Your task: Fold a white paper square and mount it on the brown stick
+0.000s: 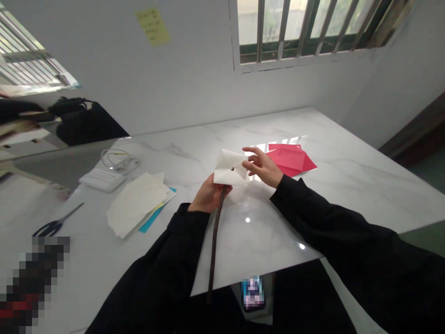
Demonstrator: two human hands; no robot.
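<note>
A white paper pinwheel (222,175) with a small dark pin at its centre faces me above the table. Its thin brown stick (216,227) runs down past the table's front edge. Closed behind and below the paper, my left hand (206,195) grips the pinwheel near the top of the stick; part of its fingers is hidden by the paper. My right hand (264,168) is at the pinwheel's right side with fingers apart and curved, the tips close to the paper's edge. Whether they touch it I cannot tell.
Red paper sheets (290,160) lie right of my right hand. At left are cream paper sheets (137,204) over blue ones, scissors (57,225), and a white box-like object (102,179) beside a cable (120,159). A phone (253,293) sits below the marbled table's (257,250) front edge.
</note>
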